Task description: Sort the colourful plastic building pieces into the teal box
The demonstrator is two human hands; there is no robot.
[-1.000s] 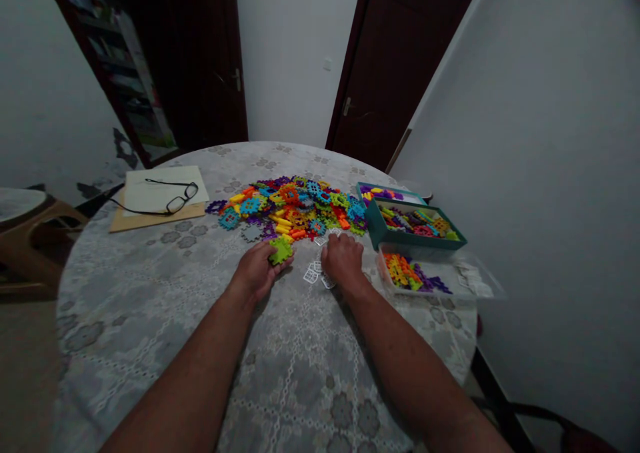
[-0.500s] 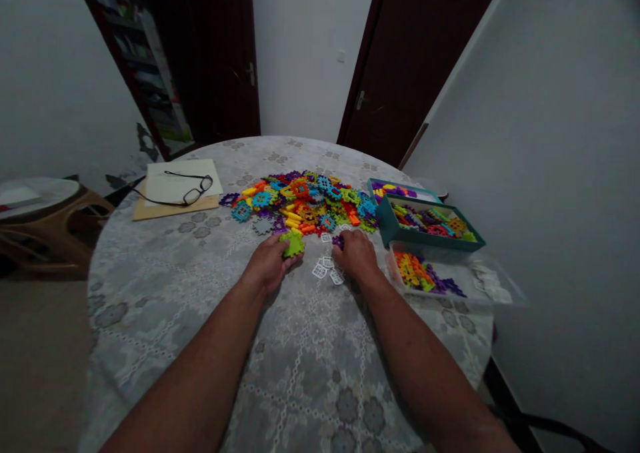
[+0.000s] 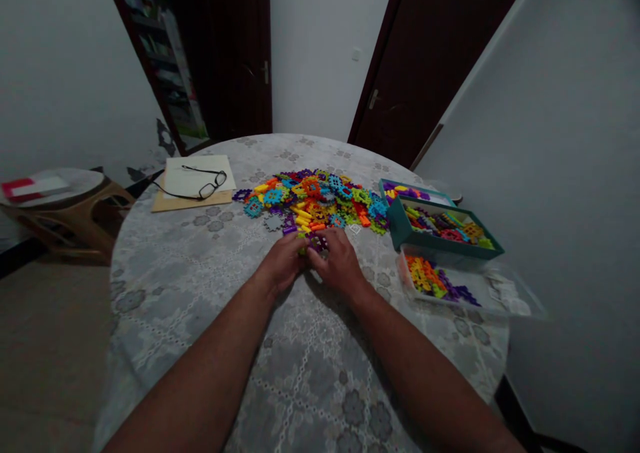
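My left hand [image 3: 284,264] is closed on a lime green toothed building piece [image 3: 302,245], mostly covered by the fingers. Against it, my right hand [image 3: 338,261] grips a purple interlocking piece [image 3: 317,241]. The two pieces meet between my fingertips; whether they are joined, I cannot tell. Just beyond the hands spreads a heap of colourful interlocking pieces [image 3: 320,199] in orange, blue, yellow, green and purple. A small white lattice piece [image 3: 355,229] lies right of my right hand's fingers; others nearby are hidden by the hands.
On the right stand a green box [image 3: 445,236] of sorted pieces and a clear plastic tray [image 3: 410,291] with orange, yellow and purple ones. Eyeglasses [image 3: 207,191] rest on papers [image 3: 177,166] at the left. A patterned cloth covers the round table [image 3: 300,373].
My right hand has moved left and brought the purple piece against the green piece in my left hand. The view has shifted slightly, so the scene sits further right.
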